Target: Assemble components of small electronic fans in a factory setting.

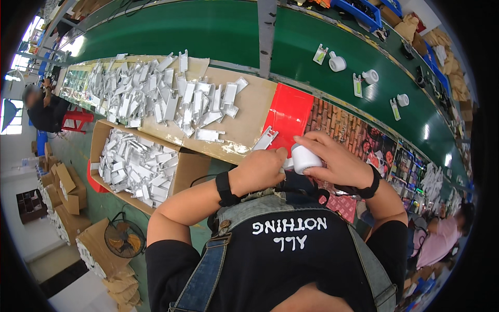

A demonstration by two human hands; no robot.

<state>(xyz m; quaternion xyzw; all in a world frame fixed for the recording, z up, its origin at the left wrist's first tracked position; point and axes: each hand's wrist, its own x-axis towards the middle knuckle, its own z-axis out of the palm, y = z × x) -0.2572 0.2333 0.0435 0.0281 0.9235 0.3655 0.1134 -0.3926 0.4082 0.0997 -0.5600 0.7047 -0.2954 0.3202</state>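
Note:
My right hand [340, 162] is wrapped round a white round plastic housing [303, 158], thumb and fingers on its sides, close in front of my body. My left hand [260, 169] is closed in a pinch right beside it. A bit of white shows at its fingertips, but I cannot make out what it grips. Just beyond the left hand, a white flat plastic bracket [266, 138] lies at the edge of a red sheet [290, 112]. To the left, a big heap of similar white brackets [150, 91] covers the cardboard-topped bench [247, 112].
A cardboard box [187, 169] full of white brackets stands left, below the bench edge. On the green conveyor [218, 31] lie several white round pieces [337, 63] beside flat parts with green. A metal post [266, 41] rises ahead. Other people sit far left and right; a fan [125, 236] stands lower left.

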